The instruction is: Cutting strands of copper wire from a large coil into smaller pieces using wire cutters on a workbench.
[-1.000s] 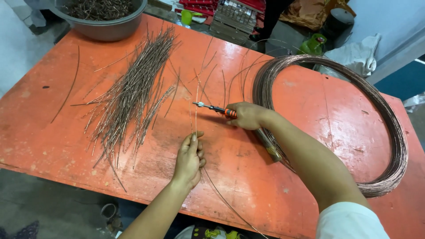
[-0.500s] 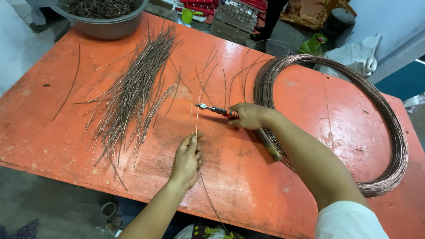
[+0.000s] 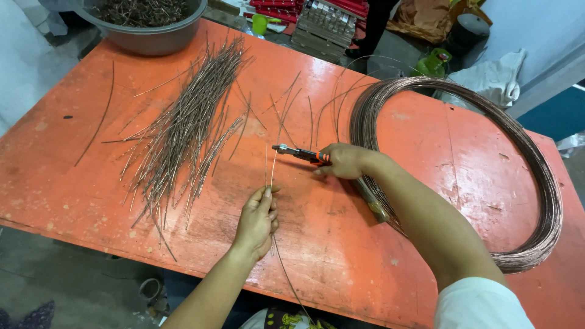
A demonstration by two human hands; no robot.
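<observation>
My left hand [image 3: 257,221] pinches a thin copper-coloured wire [image 3: 272,172] that runs up the orange table [image 3: 73,176] and back past my wrist toward me. My right hand [image 3: 344,161] grips orange-handled cutting pliers [image 3: 300,153], whose jaws sit at the wire's far end. A big coil of the same wire [image 3: 536,183] lies flat to the right, under my right forearm. Left of my hands, a loose heap of cut wire lengths [image 3: 183,128] is spread out.
A grey metal basin [image 3: 146,36] of wire scraps stands at the table's far left corner. Single cut pieces lie scattered near the middle and left. Beyond the far edge are crates, a green bottle [image 3: 432,61] and white sacks. The near table edge is chipped.
My left hand has slid a little toward me along the wire. The right hand and the pliers stay in about the same spot.
</observation>
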